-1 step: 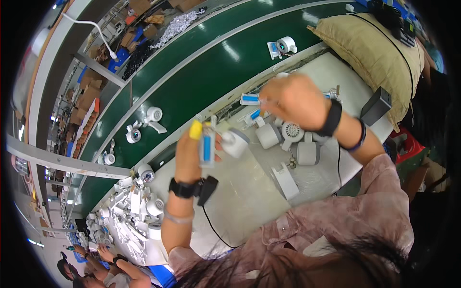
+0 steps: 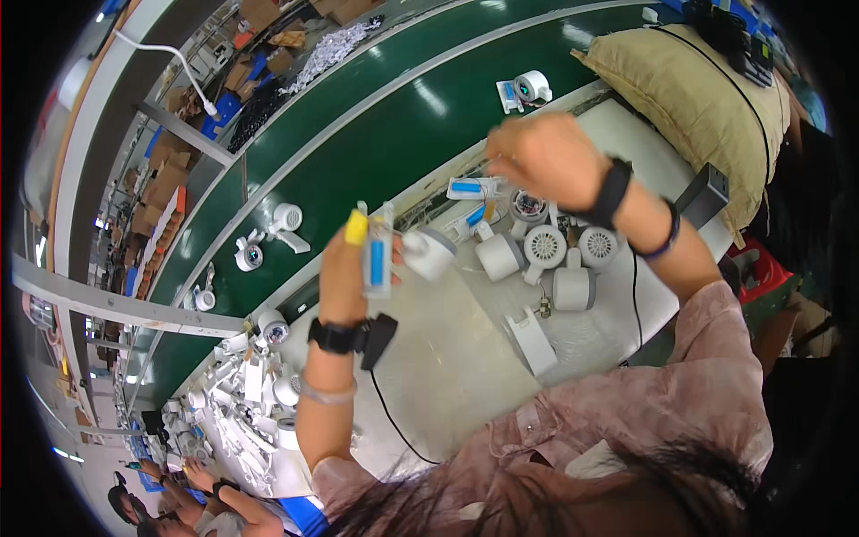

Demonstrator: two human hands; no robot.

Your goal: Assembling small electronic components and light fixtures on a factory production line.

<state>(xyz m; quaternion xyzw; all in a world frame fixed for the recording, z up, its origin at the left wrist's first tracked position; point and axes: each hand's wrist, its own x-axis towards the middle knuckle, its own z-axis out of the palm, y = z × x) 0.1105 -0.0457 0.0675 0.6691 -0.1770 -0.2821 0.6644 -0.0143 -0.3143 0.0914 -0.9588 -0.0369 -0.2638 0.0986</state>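
My left hand (image 2: 343,273), with a yellow cover on one fingertip, is closed on a small white handheld fan. Its opened handle (image 2: 377,267) shows a blue battery and stands upright in the fingers. The fan's round head (image 2: 428,254) hangs just right of it. My right hand (image 2: 548,159) is raised above the far edge of the worktable, fingers curled and slightly blurred; anything between them is hidden. Below it lie several white fan heads (image 2: 544,246) and opened handles with blue batteries (image 2: 466,187). A loose white handle shell (image 2: 531,341) rests nearer to me.
Beyond the table runs a green conveyor belt (image 2: 376,148) carrying several fan parts (image 2: 531,87). A heap of white parts (image 2: 246,407) covers the table's left end. At right are a beige sack (image 2: 680,85) and a black box (image 2: 701,199). Another person's hands (image 2: 199,474) work at lower left.
My right hand has lifted slightly away from the parts below, uncovering more fan heads. My left hand has shifted a little left and up with the fan.
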